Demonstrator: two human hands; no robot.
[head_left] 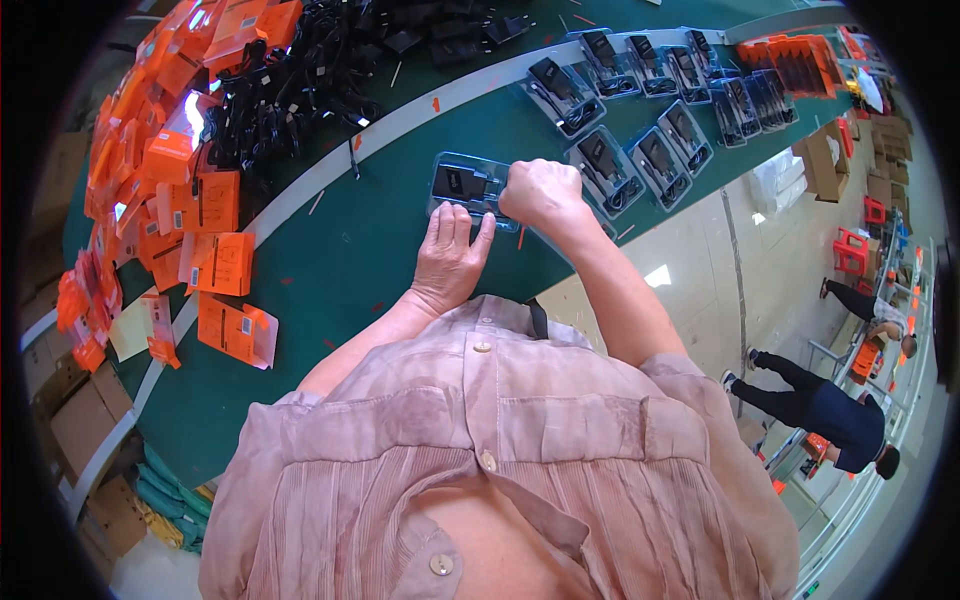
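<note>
In front of me a clear plastic blister tray [440, 163] lies on the green table. Inside it sits a black plug charger [458, 183], its prongs toward the right. My left hand [448, 262] has its fingers stretched out, the tips resting on the tray's near side and the charger. My right hand [545, 195] is closed in a fist over the tray's right end. Whatever its fingers hold is hidden beneath the knuckles.
Filled blister trays [605, 165] with chargers and cables stand at the right. Orange boxes [215, 200] pile up at the left, beside a heap of black cables [290, 100]. A pale curved strip [300, 190] crosses the table. Two people work farther off at the right.
</note>
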